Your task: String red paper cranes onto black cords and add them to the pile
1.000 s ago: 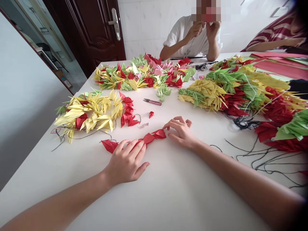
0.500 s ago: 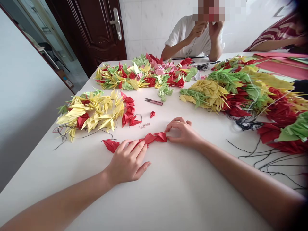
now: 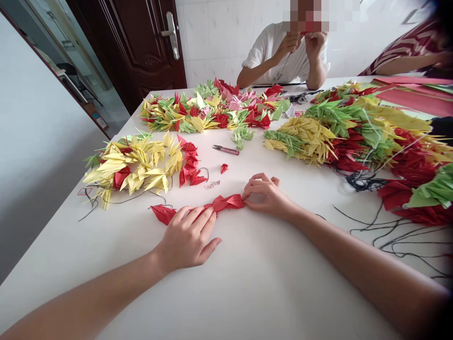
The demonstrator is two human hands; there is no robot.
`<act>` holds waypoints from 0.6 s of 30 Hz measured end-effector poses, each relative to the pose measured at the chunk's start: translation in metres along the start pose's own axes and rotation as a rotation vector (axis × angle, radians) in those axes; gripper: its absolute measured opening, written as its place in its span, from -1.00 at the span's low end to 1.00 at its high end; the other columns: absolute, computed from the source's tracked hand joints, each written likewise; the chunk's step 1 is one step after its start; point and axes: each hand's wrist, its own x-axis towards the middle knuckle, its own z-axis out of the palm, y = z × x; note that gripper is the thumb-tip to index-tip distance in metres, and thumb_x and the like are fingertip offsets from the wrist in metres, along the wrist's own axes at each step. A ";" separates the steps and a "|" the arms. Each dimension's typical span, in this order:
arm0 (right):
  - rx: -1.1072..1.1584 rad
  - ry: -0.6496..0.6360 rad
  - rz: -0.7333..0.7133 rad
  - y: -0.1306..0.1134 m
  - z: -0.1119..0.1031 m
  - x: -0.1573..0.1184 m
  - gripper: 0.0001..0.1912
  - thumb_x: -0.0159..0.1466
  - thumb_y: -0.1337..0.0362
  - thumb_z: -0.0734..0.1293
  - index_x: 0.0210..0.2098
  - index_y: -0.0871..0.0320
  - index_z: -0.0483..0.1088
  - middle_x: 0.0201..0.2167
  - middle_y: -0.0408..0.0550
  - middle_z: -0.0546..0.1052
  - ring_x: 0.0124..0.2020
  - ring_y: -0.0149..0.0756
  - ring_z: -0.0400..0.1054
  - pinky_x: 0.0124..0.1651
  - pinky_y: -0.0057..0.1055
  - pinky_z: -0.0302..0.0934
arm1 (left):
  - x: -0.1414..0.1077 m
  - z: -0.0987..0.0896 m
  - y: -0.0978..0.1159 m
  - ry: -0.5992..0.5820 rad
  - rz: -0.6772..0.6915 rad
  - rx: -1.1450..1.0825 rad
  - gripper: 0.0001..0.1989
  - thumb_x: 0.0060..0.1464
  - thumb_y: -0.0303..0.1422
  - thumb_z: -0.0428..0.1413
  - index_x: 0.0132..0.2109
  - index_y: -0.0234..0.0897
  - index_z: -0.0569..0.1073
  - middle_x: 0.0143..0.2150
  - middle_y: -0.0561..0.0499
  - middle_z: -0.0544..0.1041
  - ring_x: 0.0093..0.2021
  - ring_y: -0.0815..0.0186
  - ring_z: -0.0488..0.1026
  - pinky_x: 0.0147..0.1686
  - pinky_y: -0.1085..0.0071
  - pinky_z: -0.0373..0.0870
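A short row of red folded-paper pieces (image 3: 227,202) lies on the white table before me. My left hand (image 3: 189,238) rests palm down over its left part, fingers stretched out and thumb apart. That hand hides the middle of the row; one red piece (image 3: 163,214) shows beyond its knuckles. At the row's right end, my right hand (image 3: 265,194) has thumb and index finger pinched together, touching the last piece. Whatever sits in this pinch is too small to make out. A dark thread end (image 3: 320,216) shows by my right forearm.
Thread snips (image 3: 226,149) and a loose red piece (image 3: 224,168) lie ahead. Yellow and red folded-paper strands (image 3: 145,163) are at left, more strands (image 3: 347,132) at right with black threads (image 3: 392,236). Across the table, a person in white (image 3: 279,52) holds both hands raised.
My right hand has shifted slightly left, and its fingers have closed in against the row's end. A thread end has come into sight by the right forearm. My left hand stays put.
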 end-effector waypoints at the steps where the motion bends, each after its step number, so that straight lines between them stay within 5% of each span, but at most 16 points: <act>1: 0.001 0.002 -0.006 0.000 0.000 0.000 -0.89 0.18 0.22 0.30 -0.41 0.04 0.47 -0.23 -0.06 0.55 0.05 -0.01 0.16 -0.07 -0.08 -0.12 | 0.000 0.000 0.000 0.000 0.002 0.001 -0.60 0.21 -0.22 -0.01 -0.02 -0.45 0.51 -0.03 -0.16 0.59 -0.09 0.10 0.51 -0.12 0.17 0.30; 18: 0.058 0.190 0.252 0.001 0.001 0.003 -0.89 0.09 0.27 0.24 -0.55 0.11 0.30 -0.43 -0.11 0.49 -0.06 -0.09 0.25 -0.02 -0.08 -0.12 | 0.002 -0.004 0.000 -0.007 0.008 0.016 -0.63 0.21 -0.23 -0.01 -0.02 -0.41 0.52 -0.01 -0.15 0.58 -0.03 0.10 0.49 -0.07 0.15 0.30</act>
